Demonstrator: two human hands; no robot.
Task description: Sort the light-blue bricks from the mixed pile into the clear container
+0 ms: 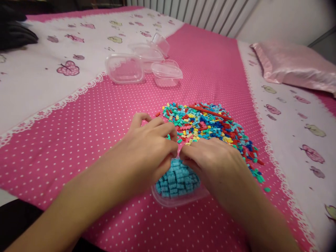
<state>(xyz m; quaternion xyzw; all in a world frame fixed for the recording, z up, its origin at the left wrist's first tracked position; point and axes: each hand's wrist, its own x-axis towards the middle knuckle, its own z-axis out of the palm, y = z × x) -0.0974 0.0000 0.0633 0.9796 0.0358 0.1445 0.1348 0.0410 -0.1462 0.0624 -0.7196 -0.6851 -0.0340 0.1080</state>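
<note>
Since the tub [170, 203] sits before the brick pile [206, 123], likely for easy reach, my left hand [154, 141] and right hand [212, 157] curl over it; whether they pinch anything, I can't tell.

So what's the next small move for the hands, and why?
Probably draw the left hand and right hand slightly nearer the body, over the clear container: they nearly meet at its far side, so a piece, if held (hidden), might miss the light blue bricks inside.
</note>
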